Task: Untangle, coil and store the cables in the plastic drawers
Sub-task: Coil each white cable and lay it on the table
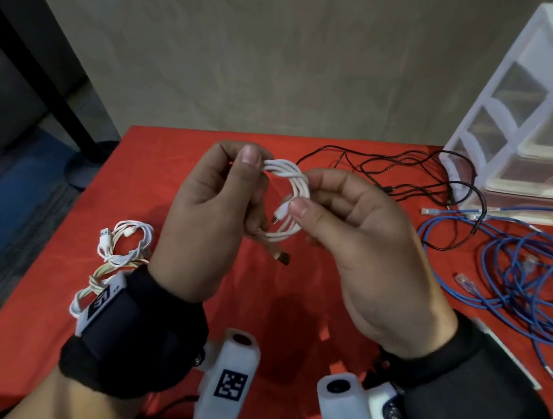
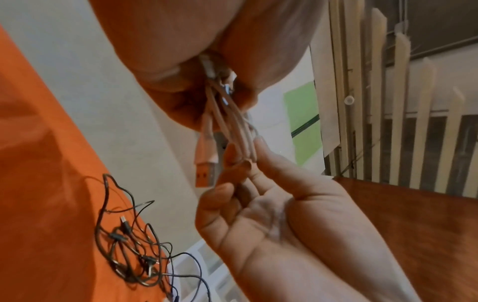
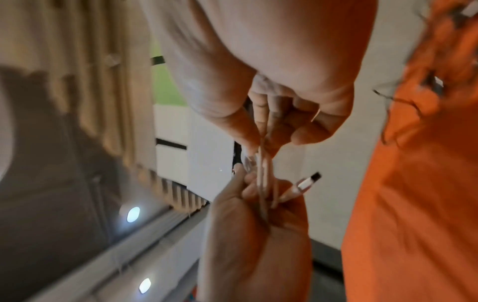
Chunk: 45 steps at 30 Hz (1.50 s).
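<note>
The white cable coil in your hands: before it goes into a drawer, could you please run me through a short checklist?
1. Left hand grips the white cable coil: ok.
2. Right hand pinches the coil's other side: ok.
3. Small plug end tucked in: not ok, it sticks out inside the loop.
4. USB plug secured: not ok, it hangs loose below.
5. Plastic drawers open to receive it: cannot tell.
6. Black cable and blue cable sorted: not ok, both lie tangled.

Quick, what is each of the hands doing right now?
Left hand: grips the coiled white cable at its top and bottom.
Right hand: pinches the same coil's other side.
</note>
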Tool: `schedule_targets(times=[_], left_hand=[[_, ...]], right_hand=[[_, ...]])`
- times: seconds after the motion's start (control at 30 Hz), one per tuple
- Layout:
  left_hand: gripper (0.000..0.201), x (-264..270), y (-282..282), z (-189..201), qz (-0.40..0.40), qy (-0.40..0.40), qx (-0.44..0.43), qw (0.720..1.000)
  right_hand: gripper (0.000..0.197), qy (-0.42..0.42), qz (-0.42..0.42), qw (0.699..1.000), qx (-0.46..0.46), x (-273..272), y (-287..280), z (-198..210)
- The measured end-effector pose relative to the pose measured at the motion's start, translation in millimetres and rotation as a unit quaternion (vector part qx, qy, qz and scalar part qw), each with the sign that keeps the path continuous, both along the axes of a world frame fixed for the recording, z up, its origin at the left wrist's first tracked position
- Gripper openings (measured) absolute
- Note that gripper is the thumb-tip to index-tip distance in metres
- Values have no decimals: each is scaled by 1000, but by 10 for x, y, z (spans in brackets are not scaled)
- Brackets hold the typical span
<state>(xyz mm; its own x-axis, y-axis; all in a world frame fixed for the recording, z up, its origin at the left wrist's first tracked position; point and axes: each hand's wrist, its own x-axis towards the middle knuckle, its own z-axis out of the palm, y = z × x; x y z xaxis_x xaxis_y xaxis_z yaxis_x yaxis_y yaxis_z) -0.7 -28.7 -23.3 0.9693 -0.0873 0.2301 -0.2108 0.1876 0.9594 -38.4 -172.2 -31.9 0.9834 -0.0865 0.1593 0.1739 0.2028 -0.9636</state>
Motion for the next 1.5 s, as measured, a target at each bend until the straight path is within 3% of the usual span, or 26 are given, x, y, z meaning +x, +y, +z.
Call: schedule_targets(times=[0.07,0.17,0.33,0.5,0.6,0.7,0.8,0.87,0.9,0.97,1.07,1.2,1.33,1.43,1.5], left_hand=[[24,-2,-17,-25,4,-7,9,1000],[24,5,-19,-52,10,-11,11,1000],[16,7,-1,-9,9,-5,23,1000],[15,-13,-8,13,-18,-12,48,999],[22,-14,-6,-21,-21,10,62,998],[15,-37,29,-31,-48,-38,92,994],[25,-54,119,-14,-118,-156,160,968],[26,-34,180,-34,-118,-245,281,920],[24,-9,199,-53,-109,-270,323,900],[17,28,214,-88,-97,-281,343,891],[10,30,203,-140,-105,-243,307,914],[8,-1,185,-158,-142,-134,184,963],[16,-22,146,-144,-164,-71,105,978],[19,-38,132,-136,-164,-31,91,982],[20,-51,117,-138,-166,-17,89,982]], right_hand=[[21,34,33,997,56,4,-7,-6],[18,35,72,995,54,7,-34,-30],[11,-2,138,983,-123,33,-166,-6],[12,13,202,969,-142,20,-307,55],[12,25,207,964,-163,26,-300,27],[9,27,164,975,-146,62,-296,-4],[10,49,109,989,-87,107,-332,-2],[8,71,95,992,-44,128,-363,8],[9,81,93,992,-34,136,-370,13],[8,100,93,990,-26,137,-368,27],[10,114,105,988,0,129,-368,54],[22,102,144,984,20,111,-395,103],[29,84,182,980,-2,90,-433,139],[43,91,200,976,-10,85,-454,147],[42,101,206,973,-5,87,-468,135]])
